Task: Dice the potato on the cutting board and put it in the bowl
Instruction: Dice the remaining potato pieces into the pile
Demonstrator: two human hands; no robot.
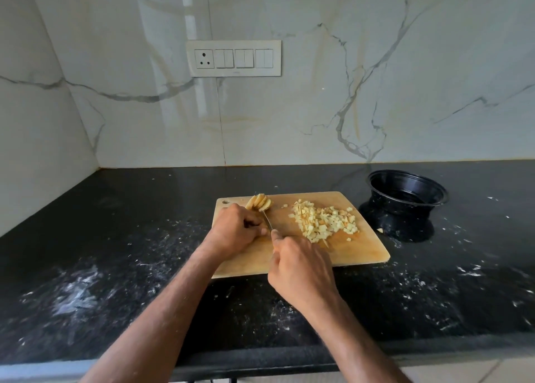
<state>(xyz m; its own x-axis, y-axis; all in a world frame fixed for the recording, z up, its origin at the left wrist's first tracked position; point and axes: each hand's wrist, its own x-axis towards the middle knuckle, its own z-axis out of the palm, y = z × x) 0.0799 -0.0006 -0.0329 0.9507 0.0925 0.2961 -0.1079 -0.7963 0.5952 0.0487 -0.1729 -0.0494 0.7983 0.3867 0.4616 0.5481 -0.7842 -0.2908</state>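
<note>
The left hand (236,230) hides most of the sliced potato (259,202) it holds; the right hand (299,268) grips the thin knife (267,221), handle concealed.

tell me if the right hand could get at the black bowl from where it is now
Probably yes. The right hand grips the knife over the cutting board, and the bowl sits open just past the board's right edge, with only the low pile of diced potato between.
</note>
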